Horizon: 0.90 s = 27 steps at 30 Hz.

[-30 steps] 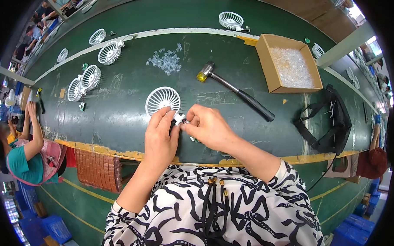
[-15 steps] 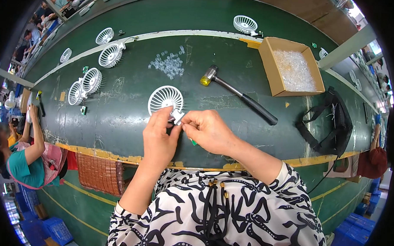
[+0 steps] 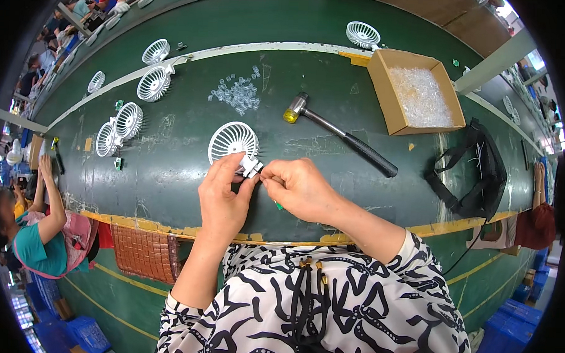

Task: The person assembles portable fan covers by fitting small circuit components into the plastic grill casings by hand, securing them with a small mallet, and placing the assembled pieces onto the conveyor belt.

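My left hand (image 3: pixel 222 196) grips the neck of a white fan housing (image 3: pixel 233 141), a round slatted cage whose short stem points toward my right hand. Close against the end of that stem, the fingers of my right hand (image 3: pixel 298 188) are pinched together. Whatever they hold is too small to make out. Below the right fingers a bit of green circuit board (image 3: pixel 278 205) shows, partly hidden. Beyond the housing lies a loose pile of small clear plastic pieces (image 3: pixel 237 95). A mallet (image 3: pixel 345 136) with a yellow face and black grip rests to the right.
At the right stands a cardboard box (image 3: pixel 385 96) of clear pieces, with a black strapped bag (image 3: pixel 476 168) nearer the edge. More fan housings (image 3: pixel 129 120) sit at the left. Others ride on the green belt (image 3: pixel 269 17) behind a pale rail. A co-worker (image 3: pixel 44 233) sits far left.
The housing in my left hand has shifted slightly left and its stem end has turned, now showing a dark opening. On the belt behind, fan housings have moved to the right.
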Motion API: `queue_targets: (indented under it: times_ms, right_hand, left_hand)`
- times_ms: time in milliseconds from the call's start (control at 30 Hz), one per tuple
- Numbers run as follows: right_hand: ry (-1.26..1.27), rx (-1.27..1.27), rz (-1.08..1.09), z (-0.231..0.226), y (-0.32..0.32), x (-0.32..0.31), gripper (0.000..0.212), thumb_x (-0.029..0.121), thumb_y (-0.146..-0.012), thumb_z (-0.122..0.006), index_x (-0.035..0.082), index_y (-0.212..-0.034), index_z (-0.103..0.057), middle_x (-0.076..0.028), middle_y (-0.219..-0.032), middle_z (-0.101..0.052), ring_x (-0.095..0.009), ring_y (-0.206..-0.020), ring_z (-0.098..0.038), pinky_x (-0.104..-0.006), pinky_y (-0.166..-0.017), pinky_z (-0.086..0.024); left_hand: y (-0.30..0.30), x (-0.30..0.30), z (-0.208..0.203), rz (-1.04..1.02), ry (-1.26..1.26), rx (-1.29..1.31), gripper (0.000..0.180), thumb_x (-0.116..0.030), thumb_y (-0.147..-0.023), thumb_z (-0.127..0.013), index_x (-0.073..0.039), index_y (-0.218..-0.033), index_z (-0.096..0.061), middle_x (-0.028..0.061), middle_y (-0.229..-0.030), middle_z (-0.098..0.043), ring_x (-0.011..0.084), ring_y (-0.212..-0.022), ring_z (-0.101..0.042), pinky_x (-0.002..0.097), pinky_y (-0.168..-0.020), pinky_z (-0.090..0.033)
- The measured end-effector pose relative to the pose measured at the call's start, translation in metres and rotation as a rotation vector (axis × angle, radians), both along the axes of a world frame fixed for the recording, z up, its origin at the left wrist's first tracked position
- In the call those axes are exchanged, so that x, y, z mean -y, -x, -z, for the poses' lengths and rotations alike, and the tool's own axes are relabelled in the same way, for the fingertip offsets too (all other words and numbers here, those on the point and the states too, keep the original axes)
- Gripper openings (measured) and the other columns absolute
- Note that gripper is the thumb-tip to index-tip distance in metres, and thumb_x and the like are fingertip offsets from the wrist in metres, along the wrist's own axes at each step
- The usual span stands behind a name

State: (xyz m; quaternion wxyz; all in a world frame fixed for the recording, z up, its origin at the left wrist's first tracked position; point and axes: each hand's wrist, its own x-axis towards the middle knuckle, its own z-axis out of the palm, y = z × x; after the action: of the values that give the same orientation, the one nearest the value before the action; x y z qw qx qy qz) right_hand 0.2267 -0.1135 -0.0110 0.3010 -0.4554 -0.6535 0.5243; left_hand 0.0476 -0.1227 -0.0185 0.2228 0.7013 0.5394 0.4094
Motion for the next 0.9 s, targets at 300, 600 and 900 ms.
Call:
queue_targets:
  times_ms: [300,600,900]
  right_hand:
    - [-0.248,-0.007,0.035,-0.009,-0.005,0.01,0.012,0.003,-0.088,-0.063,-0.004,-0.096,-0.067,-0.01,-0.068,-0.061,-0.018,-0.058,-0.058,-0.0329,-0.055,-0.045]
    - [-0.743,0.186,0.103,-0.039,-0.016,0.005,0.008,0.001,-0.08,-0.071,0.0,-0.089,-0.069,-0.01,-0.073,-0.059,-0.027,-0.068,-0.056,-0.0384,-0.06,-0.046]
    - [-0.739,0.24,0.039,-0.033,-0.028,-0.008,0.007,0.003,-0.08,-0.071,0.002,-0.086,-0.068,-0.008,-0.074,-0.059,-0.027,-0.07,-0.055,-0.0382,-0.061,-0.046]
  left_hand:
    - [0.006,0.003,-0.011,0.083,-0.344,-0.31,0.036,-0.002,-0.077,-0.076,-0.003,-0.111,-0.066,0.0122,-0.093,-0.07,0.0283,-0.079,-0.064,0.0385,-0.078,-0.044]
    - [0.0,0.002,-0.029,0.148,0.218,0.432,0.012,-0.004,-0.09,-0.072,0.003,-0.1,-0.073,0.0067,-0.096,-0.069,0.0102,-0.085,-0.061,0.0249,-0.075,-0.049]
    - [0.008,-0.01,-0.02,0.129,0.748,0.978,0.018,-0.013,-0.097,-0.064,0.003,-0.095,-0.072,0.0027,-0.08,-0.069,0.0082,-0.068,-0.061,0.0238,-0.065,-0.05]
